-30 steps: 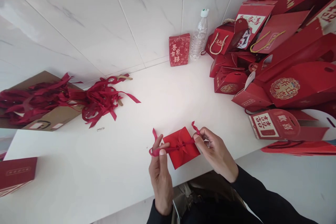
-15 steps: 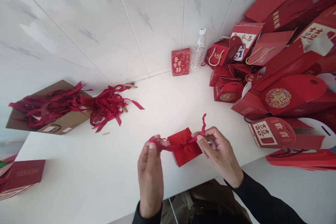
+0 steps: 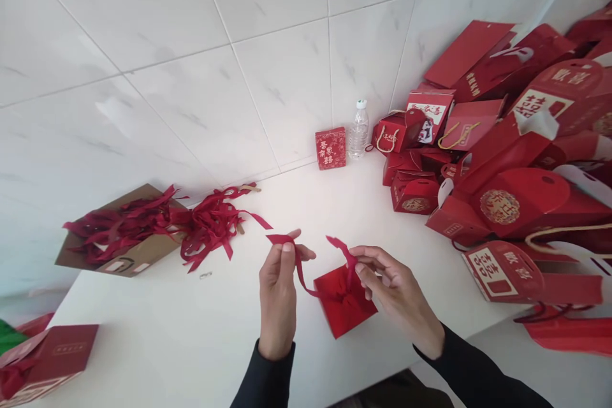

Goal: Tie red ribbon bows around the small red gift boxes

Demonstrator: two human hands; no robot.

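A small red gift box sits on the white table near its front edge, its top folded in around a red ribbon. My left hand, left of the box, pinches one ribbon end between thumb and fingers; the strip droops from there to the box top. Above the box's right side, my right hand pinches the other ribbon end, whose tip sticks up and to the left. The ribbon's middle meets the box top, where I cannot make out whether it is knotted.
At left, a cardboard box overflows with red ribbons. A red box and a water bottle stand by the tiled wall. Red gift boxes are heaped at right; another red box lies front left.
Both ribbon ends have been lifted higher, and the left length now hangs slack instead of stretched across the box. The camera view has shifted, so things appear lower.
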